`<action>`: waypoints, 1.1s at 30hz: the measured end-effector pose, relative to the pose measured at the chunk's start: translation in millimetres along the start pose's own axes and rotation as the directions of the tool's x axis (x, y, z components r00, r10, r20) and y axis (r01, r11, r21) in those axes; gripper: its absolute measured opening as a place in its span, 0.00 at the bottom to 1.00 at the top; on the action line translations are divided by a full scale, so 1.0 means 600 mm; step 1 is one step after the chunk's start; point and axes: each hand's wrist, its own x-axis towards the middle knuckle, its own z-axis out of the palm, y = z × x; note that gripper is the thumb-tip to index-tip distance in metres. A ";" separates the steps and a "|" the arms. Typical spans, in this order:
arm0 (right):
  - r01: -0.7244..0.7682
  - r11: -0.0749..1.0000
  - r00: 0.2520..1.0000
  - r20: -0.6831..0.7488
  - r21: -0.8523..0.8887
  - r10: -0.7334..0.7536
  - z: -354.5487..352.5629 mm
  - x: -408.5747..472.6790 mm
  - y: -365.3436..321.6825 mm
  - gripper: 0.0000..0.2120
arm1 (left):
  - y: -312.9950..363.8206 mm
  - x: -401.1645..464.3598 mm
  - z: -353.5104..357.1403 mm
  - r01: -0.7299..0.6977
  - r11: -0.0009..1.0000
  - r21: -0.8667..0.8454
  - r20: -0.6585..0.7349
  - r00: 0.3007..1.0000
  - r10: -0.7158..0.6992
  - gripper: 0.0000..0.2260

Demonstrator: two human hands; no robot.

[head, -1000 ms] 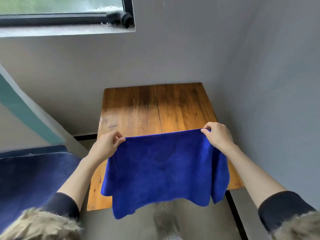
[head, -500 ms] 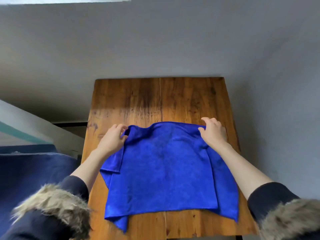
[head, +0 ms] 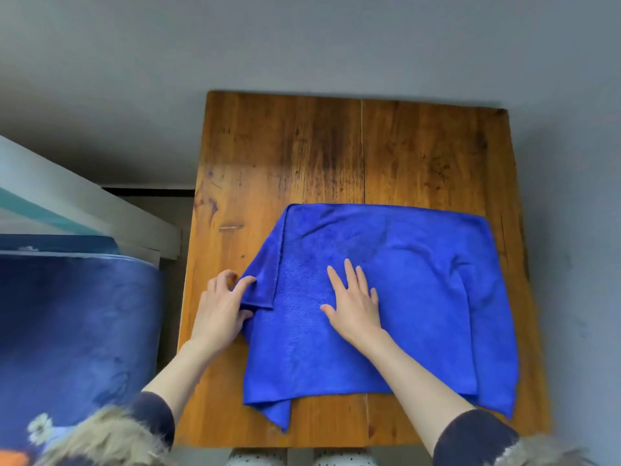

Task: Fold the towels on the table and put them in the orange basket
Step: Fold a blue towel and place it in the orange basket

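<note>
A blue towel [head: 420, 297] lies folded over on the wooden table [head: 302, 156], its layers uneven at the left and bottom edges. My left hand [head: 220, 311] pinches a turned-over flap of the towel at its left edge. My right hand [head: 354, 304] lies flat with spread fingers on the middle of the towel, pressing it down. An orange patch [head: 11, 459] shows at the bottom left corner; whether it is the basket cannot be told.
A grey wall stands behind and to the right of the table. A dark blue padded surface [head: 74, 331] sits left of the table, with a white and teal frame [head: 84, 210] behind it. Bare wood shows on the table's far half.
The towel came down from the air onto the table. Both hands left its top corners: the left moved to the left flap, the right now lies flat on the middle.
</note>
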 end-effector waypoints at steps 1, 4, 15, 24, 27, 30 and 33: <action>-0.020 1.000 1.000 0.011 -0.017 0.020 0.013 -0.001 -0.014 0.37 | -0.008 0.004 -0.002 -0.030 1.000 -0.002 -0.037 0.999 0.029 0.22; -0.089 0.994 0.996 0.026 -0.063 0.091 0.039 -0.002 -0.045 0.43 | -0.034 0.023 -0.014 -0.136 0.990 -0.040 -0.140 0.982 0.130 0.08; -0.224 0.969 0.971 0.059 -0.107 0.231 0.033 -0.005 -0.084 0.47 | -0.139 0.148 -0.139 0.258 0.524 -0.812 0.051 0.925 -0.376 0.06; -0.252 0.961 0.963 0.070 -0.117 0.262 0.029 -0.001 -0.099 0.47 | -0.132 0.126 -0.125 -0.044 0.925 -0.376 -0.322 0.943 -0.086 0.09; -0.248 0.963 0.965 0.065 -0.102 0.255 0.032 0.000 -0.097 0.47 | -0.114 0.102 -0.094 -0.185 0.979 -0.081 -0.157 0.973 0.170 0.18; -0.236 0.965 0.969 0.050 -0.114 0.243 0.034 0.001 -0.090 0.48 | -0.105 0.103 -0.071 -0.217 0.964 0.156 0.073 0.975 0.208 0.37; -0.231 0.967 0.970 0.051 -0.107 0.238 0.032 0.003 -0.080 0.49 | -0.106 0.110 -0.063 -0.180 0.941 0.285 0.173 0.976 0.135 0.49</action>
